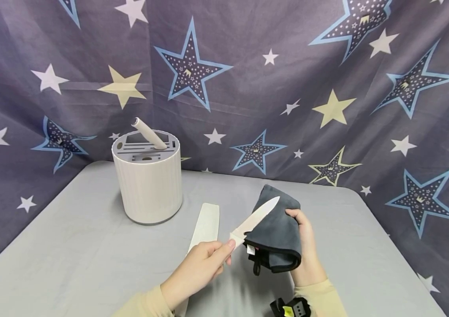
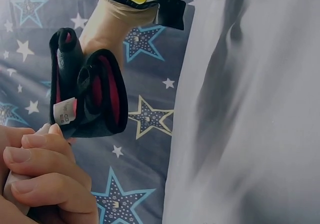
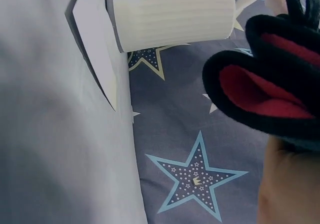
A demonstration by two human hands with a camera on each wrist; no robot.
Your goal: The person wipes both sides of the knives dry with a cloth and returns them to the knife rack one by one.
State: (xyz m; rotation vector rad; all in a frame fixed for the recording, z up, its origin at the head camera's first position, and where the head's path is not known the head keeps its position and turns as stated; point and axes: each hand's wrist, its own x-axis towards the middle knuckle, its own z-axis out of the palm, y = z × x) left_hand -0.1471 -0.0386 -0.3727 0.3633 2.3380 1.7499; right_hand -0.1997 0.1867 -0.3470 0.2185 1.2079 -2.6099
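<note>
Knife [image 1: 259, 217] gripped by left hand [image 1: 200, 268], right hand [image 1: 307, 248] grasping cloth [image 1: 281, 224], gray table [image 1: 70, 246], starry backdrop [image 1: 248, 105]

A grey table [image 1: 70, 246] carries a ribbed white holder [image 1: 149, 189], upright at far left, and a white blade [image 1: 207, 222] nearer the middle.

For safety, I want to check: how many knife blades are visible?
2: a serrated blade in the left hand, a broad blade on the table; the holder may hide more.
</note>
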